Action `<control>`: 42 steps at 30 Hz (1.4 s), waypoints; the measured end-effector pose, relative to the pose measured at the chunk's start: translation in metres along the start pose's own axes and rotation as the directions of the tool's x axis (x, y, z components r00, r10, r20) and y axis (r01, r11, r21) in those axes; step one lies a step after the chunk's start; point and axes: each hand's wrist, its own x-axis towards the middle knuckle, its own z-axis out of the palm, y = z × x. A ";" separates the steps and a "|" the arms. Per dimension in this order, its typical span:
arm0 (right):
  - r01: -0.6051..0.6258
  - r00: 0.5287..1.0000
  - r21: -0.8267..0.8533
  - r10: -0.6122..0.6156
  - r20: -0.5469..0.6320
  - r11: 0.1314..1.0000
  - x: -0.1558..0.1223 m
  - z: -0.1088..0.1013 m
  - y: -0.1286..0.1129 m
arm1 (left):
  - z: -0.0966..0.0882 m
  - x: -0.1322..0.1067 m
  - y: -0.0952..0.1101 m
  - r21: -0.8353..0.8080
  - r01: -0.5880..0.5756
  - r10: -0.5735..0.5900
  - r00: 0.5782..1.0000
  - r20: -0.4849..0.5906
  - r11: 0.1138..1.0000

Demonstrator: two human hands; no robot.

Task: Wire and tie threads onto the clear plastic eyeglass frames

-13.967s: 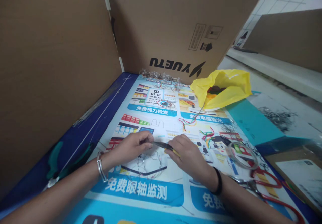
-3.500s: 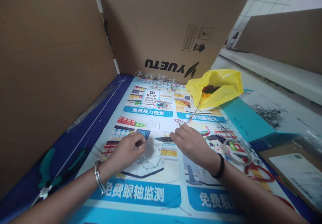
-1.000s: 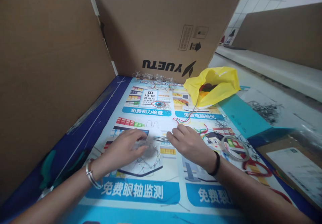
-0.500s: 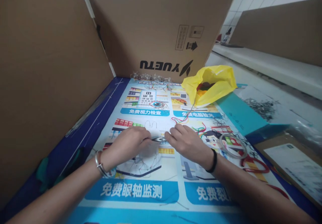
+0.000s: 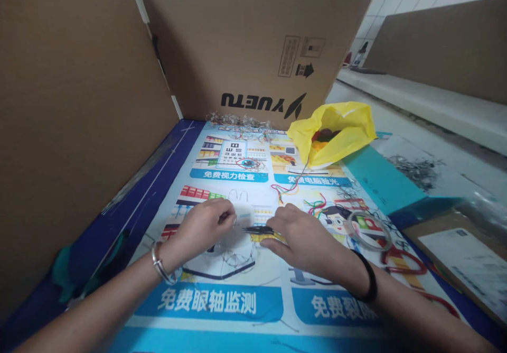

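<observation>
A: Hands?

B: Right hand (image 5: 304,239) closed round the pliers (image 5: 259,230); their dark tips lie just beside the left hand (image 5: 204,229), whose thumb and fingers press together; whether a strand sits between them, cannot tell.

A: Technique?

B: Judgement: fine bending or gripping work; pinch close to the tips, squeeze lightly, turn from the wrist; steady the forearms against slips.

A: Obstacles?

B: Wire loops (image 5: 237,260) lie on the printed sheet (image 5: 222,337) below the hands, likely to snag; coloured threads (image 5: 283,188) and yellow bag (image 5: 336,141) beyond; clear ring (image 5: 374,248) and a red handle (image 5: 415,272) right of the right wrist; teal-handled tool (image 5: 62,268) left, past the left forearm.
</observation>
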 end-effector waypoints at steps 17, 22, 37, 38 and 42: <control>0.028 0.995 -0.201 -0.047 -0.091 0.979 0.004 0.010 -0.001 | 0.004 -0.002 0.003 -0.074 0.048 -0.041 0.995 0.091 0.996; 0.032 0.993 -0.223 -0.057 -0.104 0.974 0.004 0.007 -0.005 | 0.001 -0.002 0.004 -0.101 0.068 -0.055 0.991 0.121 0.993; 0.062 0.986 -0.256 -0.099 -0.135 0.965 0.003 0.007 -0.008 | 0.004 -0.002 0.003 0.019 0.044 -0.045 0.997 0.063 0.999; 0.064 0.984 -0.261 -0.104 -0.142 0.963 0.003 0.007 -0.008 | 0.004 -0.002 0.003 0.020 0.039 -0.040 0.997 0.059 0.999; 0.074 0.980 -0.289 -0.123 -0.158 0.954 0.003 0.010 -0.007 | 0.006 -0.002 0.003 -0.001 0.007 -0.007 0.999 0.034 1.000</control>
